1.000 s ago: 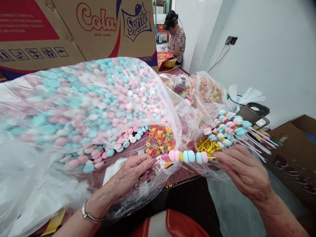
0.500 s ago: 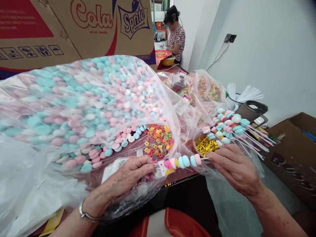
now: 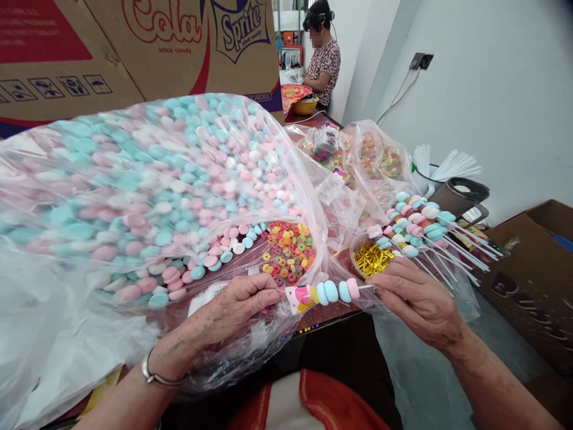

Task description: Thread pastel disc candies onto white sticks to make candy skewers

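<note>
My right hand (image 3: 416, 298) pinches the white stick of a candy skewer (image 3: 330, 291) threaded with pink, yellow and blue marshmallow-like pieces. The skewer's far end lies inside a small printed clear wrapper (image 3: 298, 297), with the pink and blue pieces nearest the stick still outside it. My left hand (image 3: 244, 301) is closed on the wrapper's other end, thumb against the fingers. Behind my right hand is a tub of gold twist ties (image 3: 372, 258). Finished-looking skewers (image 3: 418, 224) lie in a pile past it. Ring-shaped gummies (image 3: 289, 254) sit beyond my left hand.
A large clear bag of pastel candies (image 3: 179, 173) covers the left of the table. Behind it stands a cardboard box (image 3: 179, 71). At right are a mug (image 3: 461, 194), a container of white sticks (image 3: 427, 179) and another carton (image 3: 532, 286). A co-worker (image 3: 322, 65) sits at the back.
The skewer in my right hand has moved left, so more of its pieces are now inside the wrapper. My left hand keeps its hold on the wrapper. The view has shifted slightly.
</note>
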Demonstrator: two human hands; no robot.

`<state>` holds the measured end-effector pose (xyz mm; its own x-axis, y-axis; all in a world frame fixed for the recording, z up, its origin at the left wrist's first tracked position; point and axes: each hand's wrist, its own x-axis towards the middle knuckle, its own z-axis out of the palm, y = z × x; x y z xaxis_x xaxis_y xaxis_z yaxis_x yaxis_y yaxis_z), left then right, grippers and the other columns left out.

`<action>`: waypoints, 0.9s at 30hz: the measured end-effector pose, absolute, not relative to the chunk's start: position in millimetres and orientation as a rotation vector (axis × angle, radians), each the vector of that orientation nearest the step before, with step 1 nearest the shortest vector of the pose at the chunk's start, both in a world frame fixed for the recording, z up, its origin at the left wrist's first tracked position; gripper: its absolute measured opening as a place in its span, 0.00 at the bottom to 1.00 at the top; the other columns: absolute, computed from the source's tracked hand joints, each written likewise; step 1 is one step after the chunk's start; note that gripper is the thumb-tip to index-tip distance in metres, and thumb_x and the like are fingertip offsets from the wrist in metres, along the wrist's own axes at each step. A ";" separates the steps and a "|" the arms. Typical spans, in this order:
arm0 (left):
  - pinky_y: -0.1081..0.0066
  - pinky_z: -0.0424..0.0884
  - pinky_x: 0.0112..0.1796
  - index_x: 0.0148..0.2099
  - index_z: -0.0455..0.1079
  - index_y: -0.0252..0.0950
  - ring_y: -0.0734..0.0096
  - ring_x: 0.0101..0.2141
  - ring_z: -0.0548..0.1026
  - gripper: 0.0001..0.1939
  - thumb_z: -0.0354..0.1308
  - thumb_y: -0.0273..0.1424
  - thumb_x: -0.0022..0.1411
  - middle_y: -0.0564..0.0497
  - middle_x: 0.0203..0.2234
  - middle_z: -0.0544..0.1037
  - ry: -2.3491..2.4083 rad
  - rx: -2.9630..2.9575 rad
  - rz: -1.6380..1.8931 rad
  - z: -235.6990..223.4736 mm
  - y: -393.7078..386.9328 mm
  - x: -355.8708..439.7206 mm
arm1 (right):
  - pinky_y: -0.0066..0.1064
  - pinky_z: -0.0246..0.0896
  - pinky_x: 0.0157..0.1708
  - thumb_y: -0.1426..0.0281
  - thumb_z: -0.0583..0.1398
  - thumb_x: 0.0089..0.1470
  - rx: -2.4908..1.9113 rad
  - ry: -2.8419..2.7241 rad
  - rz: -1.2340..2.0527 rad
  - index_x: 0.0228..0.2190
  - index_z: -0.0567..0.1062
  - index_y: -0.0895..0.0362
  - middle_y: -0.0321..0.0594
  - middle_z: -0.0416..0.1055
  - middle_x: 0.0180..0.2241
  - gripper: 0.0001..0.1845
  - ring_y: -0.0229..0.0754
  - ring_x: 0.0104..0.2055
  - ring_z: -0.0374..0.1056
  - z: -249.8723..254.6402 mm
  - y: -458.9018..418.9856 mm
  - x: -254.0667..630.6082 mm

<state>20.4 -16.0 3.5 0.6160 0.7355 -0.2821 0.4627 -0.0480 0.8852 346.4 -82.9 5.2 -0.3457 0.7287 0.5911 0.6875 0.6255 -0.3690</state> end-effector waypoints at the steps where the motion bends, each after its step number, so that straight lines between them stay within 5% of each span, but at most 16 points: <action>1: 0.74 0.58 0.28 0.30 0.69 0.36 0.73 0.26 0.63 0.20 0.50 0.44 0.68 0.55 0.24 0.68 0.998 1.698 0.303 3.8 -15.5 20.1 | 0.34 0.66 0.40 0.77 0.58 0.59 -1.116 -2.093 0.069 0.39 0.78 0.54 0.39 0.77 0.32 0.11 0.40 0.34 0.70 5.2 -82.6 346.2; 17: 0.72 0.57 0.29 0.33 0.66 0.36 0.73 0.28 0.62 0.18 0.49 0.44 0.69 0.56 0.26 0.65 0.973 1.796 0.088 7.9 -13.7 19.8 | 0.34 0.63 0.36 0.77 0.55 0.61 -1.089 -2.124 0.078 0.38 0.75 0.59 0.42 0.74 0.30 0.09 0.42 0.34 0.68 -5.2 -78.2 326.9; 27: 0.75 0.62 0.30 0.45 0.70 0.37 0.73 0.29 0.66 0.15 0.62 0.41 0.60 0.56 0.30 0.71 0.725 1.448 0.004 15.0 -18.6 29.3 | 0.34 0.59 0.39 0.77 0.54 0.62 -1.054 -2.249 0.205 0.39 0.74 0.58 0.40 0.72 0.30 0.09 0.41 0.34 0.65 -4.9 -75.5 315.9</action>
